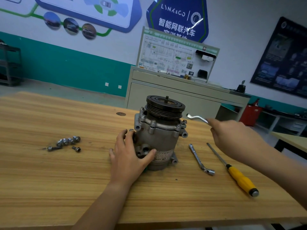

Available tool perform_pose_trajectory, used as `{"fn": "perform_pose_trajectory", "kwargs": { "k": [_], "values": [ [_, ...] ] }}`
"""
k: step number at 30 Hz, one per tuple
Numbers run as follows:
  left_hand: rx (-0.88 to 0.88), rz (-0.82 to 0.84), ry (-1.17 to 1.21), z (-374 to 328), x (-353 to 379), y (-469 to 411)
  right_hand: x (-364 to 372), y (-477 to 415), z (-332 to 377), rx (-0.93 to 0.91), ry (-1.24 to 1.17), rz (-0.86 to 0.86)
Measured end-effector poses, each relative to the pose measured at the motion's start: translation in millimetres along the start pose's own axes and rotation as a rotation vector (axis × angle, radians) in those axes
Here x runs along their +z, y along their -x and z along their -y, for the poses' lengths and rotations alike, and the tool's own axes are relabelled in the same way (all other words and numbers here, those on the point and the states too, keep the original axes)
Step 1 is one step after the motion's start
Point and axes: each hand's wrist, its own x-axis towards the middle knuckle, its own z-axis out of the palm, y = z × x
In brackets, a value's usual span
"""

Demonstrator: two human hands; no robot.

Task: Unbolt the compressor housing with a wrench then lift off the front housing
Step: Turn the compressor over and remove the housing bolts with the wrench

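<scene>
Left hand (pixel 131 151): fingers (pixel 122 136) spread and laid flat against the lower left flank of the compressor (pixel 159 140), thumb across its label band. It presses and braces; it pinches nothing.

Right hand (pixel 232 135): fingers curled round the shank of a bent wrench (pixel 196 117). The wrench's working end hangs in the air just right of the pulley (pixel 166 105) and touches nothing.

The compressor stands upright near the middle of the wooden table (pixel 49 171), pulley uppermost. The front housing (pixel 161 127) is seated on the body below the pulley, with several flange bolts (pixel 153 122) in place around it.

A cluster of loose bolts (pixel 68 141) lies well to the left. An L-shaped socket wrench (pixel 201 159) and a yellow-handled screwdriver (pixel 239 178) lie to the right, untouched.

Assessment: the unbolting step is in hand and, by the seated bolt heads, not complete. The next move calls for lowering the wrench end squarely onto a flange bolt, probably one on the right side. The left hand must hold the body against the turning force. Lifting the housing is not yet due.
</scene>
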Motion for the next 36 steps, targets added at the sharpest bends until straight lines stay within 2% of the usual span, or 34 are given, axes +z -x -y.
{"fn": "perform_pose_trajectory", "kwargs": {
  "k": [12,22,25,30,32,34,36],
  "values": [
    [0.012,-0.009,-0.002,-0.5,0.5,-0.3,-18.5,-5.9,25.4,-0.074,0.368,0.151],
    [-0.002,-0.013,0.003,-2.0,-1.3,0.7,1.2,-47.4,-20.0,-0.233,0.391,0.040],
    [-0.008,-0.012,0.009,-1.4,-1.6,1.0,17.4,-67.8,-15.2,-0.237,0.342,-0.013],
    [-0.012,-0.005,0.029,0.7,-0.6,0.8,45.6,-98.4,0.4,-0.312,0.156,-0.215],
    [-0.014,-0.005,0.025,0.4,-0.7,1.0,43.6,-103.0,-1.3,-0.362,0.143,-0.224],
    [-0.012,-0.007,0.016,-0.2,-1.0,1.1,36.2,-99.0,-7.1,-0.302,0.096,-0.250],
    [-0.014,-0.008,0.017,-0.7,-1.2,0.7,26.2,-86.2,-11.4,-0.117,-0.105,-0.351]
  ]
}}
